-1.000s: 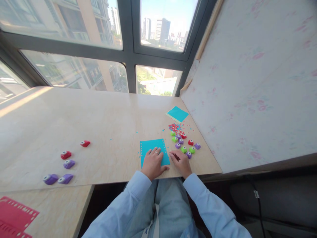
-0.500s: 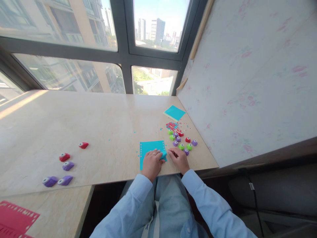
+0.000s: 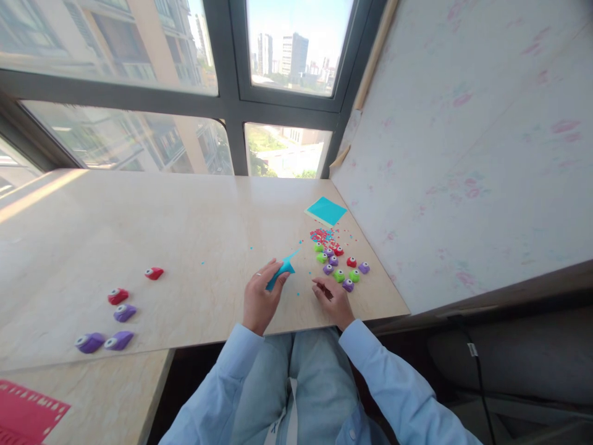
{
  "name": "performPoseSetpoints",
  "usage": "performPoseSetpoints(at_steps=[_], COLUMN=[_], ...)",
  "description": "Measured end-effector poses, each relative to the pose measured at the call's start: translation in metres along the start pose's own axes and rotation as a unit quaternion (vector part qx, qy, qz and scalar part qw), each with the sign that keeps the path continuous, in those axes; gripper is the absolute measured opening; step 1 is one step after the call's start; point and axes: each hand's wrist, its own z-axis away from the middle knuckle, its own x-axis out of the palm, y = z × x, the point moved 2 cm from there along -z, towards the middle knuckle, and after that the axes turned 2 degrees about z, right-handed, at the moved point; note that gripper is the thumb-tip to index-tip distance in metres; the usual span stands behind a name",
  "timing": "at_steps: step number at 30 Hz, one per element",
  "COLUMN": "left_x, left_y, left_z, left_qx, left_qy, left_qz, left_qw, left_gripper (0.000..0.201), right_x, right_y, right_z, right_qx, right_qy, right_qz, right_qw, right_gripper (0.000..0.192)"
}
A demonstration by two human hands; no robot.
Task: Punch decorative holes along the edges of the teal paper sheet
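Observation:
My left hand [image 3: 262, 295] pinches a sheet of blue paper [image 3: 283, 269] between thumb and fingers. The sheet is raised off the table, folded over and seen nearly edge-on. To its right, my right hand [image 3: 334, 300] rests near the table's front edge with its fingers curled. What it holds, if anything, is hidden. Just beyond this hand lie several small craft punches, among them a purple one [image 3: 348, 285], a green one [image 3: 339, 275] and a red one [image 3: 351, 262].
Red and blue paper bits [image 3: 323, 235] are heaped behind the punches. More blue paper [image 3: 327, 211] lies at the back right, by the wall [image 3: 463, 154]. Red and purple punches [image 3: 119, 340] stand at left. Punched red paper [image 3: 30, 411] is at the lower left.
My left hand has lifted the blue paper off the table and moved left, bending the sheet. Blue bits now show where it lay. My right hand has hardly moved.

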Motion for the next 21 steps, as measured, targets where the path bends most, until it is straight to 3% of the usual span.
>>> performPoseSetpoints(at_steps=[3,6,11,14,16,17,19,21], left_x=[-0.027,-0.050,-0.073,-0.078,-0.080,-0.081,-0.082,-0.082], left_y=[0.009,0.014,0.007,-0.001,-0.006,-0.009,-0.013,-0.017], left_z=[-0.014,-0.024,-0.032,-0.031,-0.028,-0.026,-0.023,-0.020], left_qx=[0.013,0.045,0.091,0.107,0.114,0.115,0.115,0.107], left_qy=[0.062,0.099,0.118,0.116,0.108,0.105,0.101,0.100], left_qz=[0.001,-0.027,-0.089,-0.116,-0.127,-0.131,-0.138,-0.140], left_qw=[0.998,0.994,0.985,0.981,0.980,0.979,0.978,0.979], left_gripper=[0.024,0.025,0.026,0.026,0.026,0.026,0.026,0.025], right_x=[0.010,0.031,0.081,0.116,0.136,0.143,0.149,0.143], right_y=[-0.006,-0.020,-0.059,-0.079,-0.086,-0.086,-0.078,-0.060], right_z=[0.004,0.004,-0.012,-0.020,-0.023,-0.025,-0.034,-0.051], right_qx=[0.057,0.115,0.177,0.227,0.242,0.242,0.227,0.191], right_qy=[-0.019,-0.076,-0.208,-0.278,-0.313,-0.322,-0.310,-0.263], right_qz=[-0.085,-0.214,-0.428,-0.505,-0.530,-0.532,-0.520,-0.475], right_qw=[0.995,0.967,0.862,0.785,0.750,0.745,0.762,0.818], right_gripper=[0.026,0.031,0.043,0.048,0.049,0.049,0.048,0.044])
